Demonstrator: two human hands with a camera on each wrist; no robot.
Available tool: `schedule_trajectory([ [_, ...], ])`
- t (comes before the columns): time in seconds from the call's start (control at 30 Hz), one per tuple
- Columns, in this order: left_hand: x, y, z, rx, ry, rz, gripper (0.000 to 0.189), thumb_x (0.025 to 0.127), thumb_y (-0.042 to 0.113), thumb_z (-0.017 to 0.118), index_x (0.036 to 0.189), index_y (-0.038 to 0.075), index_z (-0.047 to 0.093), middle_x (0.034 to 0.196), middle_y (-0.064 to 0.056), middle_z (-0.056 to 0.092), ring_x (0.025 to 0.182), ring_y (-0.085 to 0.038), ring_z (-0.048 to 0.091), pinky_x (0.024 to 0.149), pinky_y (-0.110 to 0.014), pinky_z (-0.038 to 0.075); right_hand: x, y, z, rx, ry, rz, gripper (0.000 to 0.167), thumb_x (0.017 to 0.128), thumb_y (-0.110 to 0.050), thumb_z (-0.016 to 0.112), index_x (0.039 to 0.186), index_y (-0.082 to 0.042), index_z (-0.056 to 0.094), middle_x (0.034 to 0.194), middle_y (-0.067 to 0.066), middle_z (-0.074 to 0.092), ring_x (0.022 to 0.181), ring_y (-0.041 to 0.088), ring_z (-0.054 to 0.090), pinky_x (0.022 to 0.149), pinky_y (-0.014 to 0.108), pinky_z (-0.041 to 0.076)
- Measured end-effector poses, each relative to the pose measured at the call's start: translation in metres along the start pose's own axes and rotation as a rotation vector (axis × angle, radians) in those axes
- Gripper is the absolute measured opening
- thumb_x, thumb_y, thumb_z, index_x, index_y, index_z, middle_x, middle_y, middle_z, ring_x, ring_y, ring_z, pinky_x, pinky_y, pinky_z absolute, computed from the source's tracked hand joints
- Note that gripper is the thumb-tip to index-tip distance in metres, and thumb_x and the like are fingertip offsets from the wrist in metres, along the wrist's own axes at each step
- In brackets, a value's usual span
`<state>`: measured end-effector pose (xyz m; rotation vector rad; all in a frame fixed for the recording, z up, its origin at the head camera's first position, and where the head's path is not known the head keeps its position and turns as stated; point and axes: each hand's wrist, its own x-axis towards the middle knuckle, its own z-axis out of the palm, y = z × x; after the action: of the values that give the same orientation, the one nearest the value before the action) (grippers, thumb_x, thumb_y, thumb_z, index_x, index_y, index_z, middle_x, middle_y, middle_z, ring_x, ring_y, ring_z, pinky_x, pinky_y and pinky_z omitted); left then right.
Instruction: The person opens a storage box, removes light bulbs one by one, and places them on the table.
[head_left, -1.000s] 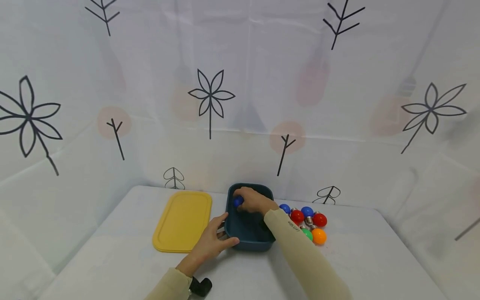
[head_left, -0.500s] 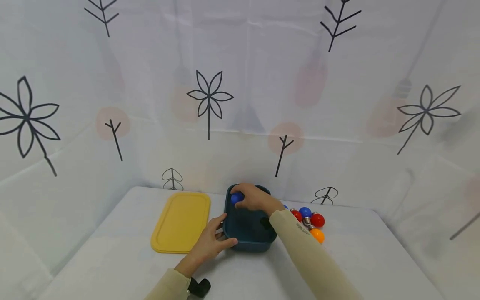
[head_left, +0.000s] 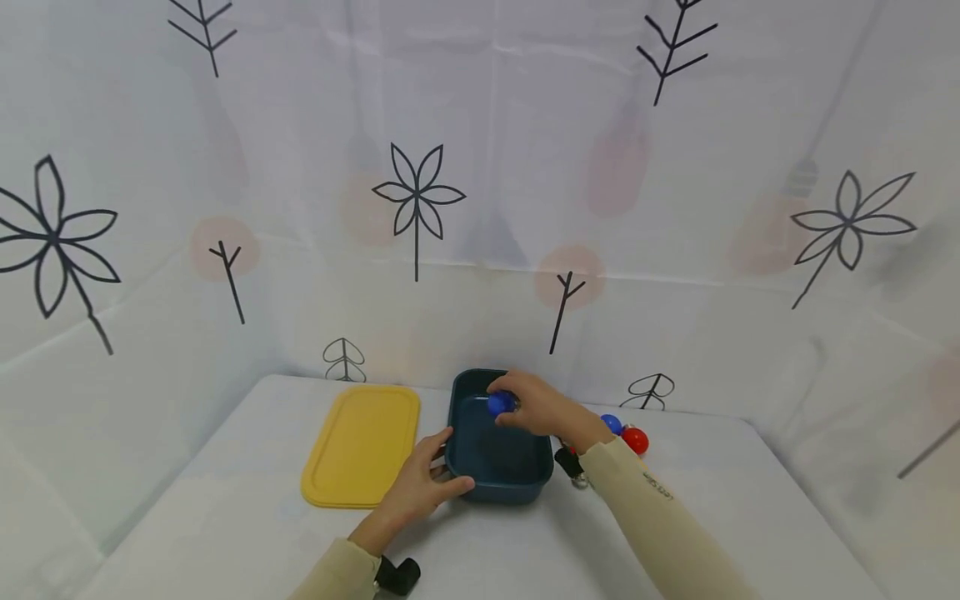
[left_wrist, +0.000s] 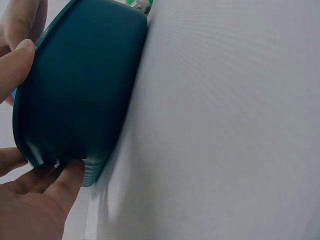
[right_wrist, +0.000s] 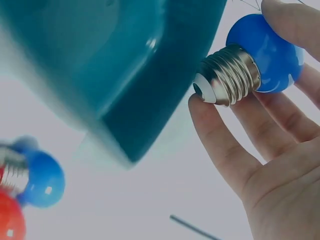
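A dark teal plastic box [head_left: 498, 450] sits on the white table. At its near left corner, my left hand [head_left: 416, 487] holds the wall, with the thumb on the front side and the fingers [left_wrist: 67, 182] against the left side. Over the box's far right part, my right hand [head_left: 543, 408] grips a small blue light bulb [head_left: 500, 404]. Seen in the right wrist view, the bulb [right_wrist: 267, 55] has a silver screw base; a fingertip touches the base's end and the thumb lies on the blue globe.
Left of the box lies a yellow rectangular lid or tray [head_left: 362, 446]. To its right are loose bulbs, among them a red bulb [head_left: 635, 439] and a blue bulb [head_left: 611, 423], partly hidden by my right arm. A patterned white cloth [head_left: 480, 317] hangs behind the table.
Still gripping the blue bulb, my right hand has moved right from the box's far left part, and its forearm covers more of the loose bulbs. The left hand stays at the box.
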<state>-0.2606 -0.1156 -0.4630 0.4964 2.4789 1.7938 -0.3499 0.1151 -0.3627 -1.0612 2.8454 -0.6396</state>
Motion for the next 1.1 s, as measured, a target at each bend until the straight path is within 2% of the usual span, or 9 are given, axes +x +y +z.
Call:
schedule_trajectory([
  [0.23, 0.001, -0.006, 0.001, 0.009, 0.009, -0.012, 0.091, 0.08, 0.036, 0.078, 0.149, 0.006, 0.028, 0.149, -0.02, 0.029, 0.134, -0.037, 0.035, 0.104, -0.048, 0.04, -0.031, 0.01, -0.011, -0.002, 0.041, 0.077, 0.045, 0.085, -0.028, 0.074, 0.126, -0.018, 0.059, 0.122, 0.001, 0.054, 0.107, 0.02, 0.053, 0.089, 0.038, 0.054],
  [0.43, -0.001, -0.005, 0.002, 0.007, 0.012, 0.007, 0.094, 0.078, 0.038, 0.078, 0.149, 0.005, 0.028, 0.149, -0.02, 0.029, 0.134, -0.037, 0.035, 0.104, -0.047, 0.04, -0.055, 0.02, -0.019, 0.009, 0.074, 0.097, 0.045, 0.084, -0.028, 0.075, 0.125, -0.016, 0.06, 0.12, -0.001, 0.055, 0.108, 0.02, 0.053, 0.088, 0.037, 0.054],
  [0.63, -0.001, -0.003, 0.003, 0.022, 0.015, 0.008, 0.092, 0.079, 0.038, 0.078, 0.149, 0.005, 0.027, 0.148, -0.02, 0.029, 0.134, -0.037, 0.035, 0.104, -0.045, 0.041, -0.076, 0.036, -0.018, 0.02, 0.105, 0.107, 0.042, 0.084, -0.023, 0.075, 0.123, -0.014, 0.061, 0.113, -0.004, 0.055, 0.1, 0.017, 0.053, 0.084, 0.034, 0.055],
  [0.77, -0.001, -0.003, 0.003, 0.031, 0.019, 0.006, 0.091, 0.079, 0.037, 0.077, 0.149, 0.005, 0.028, 0.148, -0.019, 0.03, 0.134, -0.036, 0.036, 0.103, -0.044, 0.041, -0.09, 0.045, -0.019, 0.025, 0.124, 0.126, 0.043, 0.084, -0.023, 0.075, 0.123, -0.013, 0.061, 0.114, -0.003, 0.056, 0.101, 0.019, 0.055, 0.084, 0.036, 0.055],
  [0.97, -0.001, -0.002, 0.002, 0.026, 0.015, 0.008, 0.091, 0.08, 0.037, 0.077, 0.149, 0.005, 0.028, 0.148, -0.02, 0.029, 0.134, -0.037, 0.035, 0.103, -0.044, 0.041, -0.112, 0.056, -0.024, -0.027, 0.164, 0.135, 0.042, 0.084, -0.02, 0.074, 0.123, -0.011, 0.061, 0.116, 0.002, 0.057, 0.1, 0.022, 0.057, 0.086, 0.044, 0.054],
  [1.1, -0.001, -0.001, 0.002, 0.024, 0.01, 0.01, 0.091, 0.08, 0.037, 0.077, 0.149, 0.005, 0.027, 0.148, -0.02, 0.028, 0.134, -0.037, 0.035, 0.104, -0.044, 0.041, -0.125, 0.064, -0.029, -0.024, 0.169, 0.17, 0.042, 0.084, -0.019, 0.074, 0.123, -0.01, 0.061, 0.117, 0.005, 0.057, 0.101, 0.024, 0.057, 0.084, 0.043, 0.055],
])
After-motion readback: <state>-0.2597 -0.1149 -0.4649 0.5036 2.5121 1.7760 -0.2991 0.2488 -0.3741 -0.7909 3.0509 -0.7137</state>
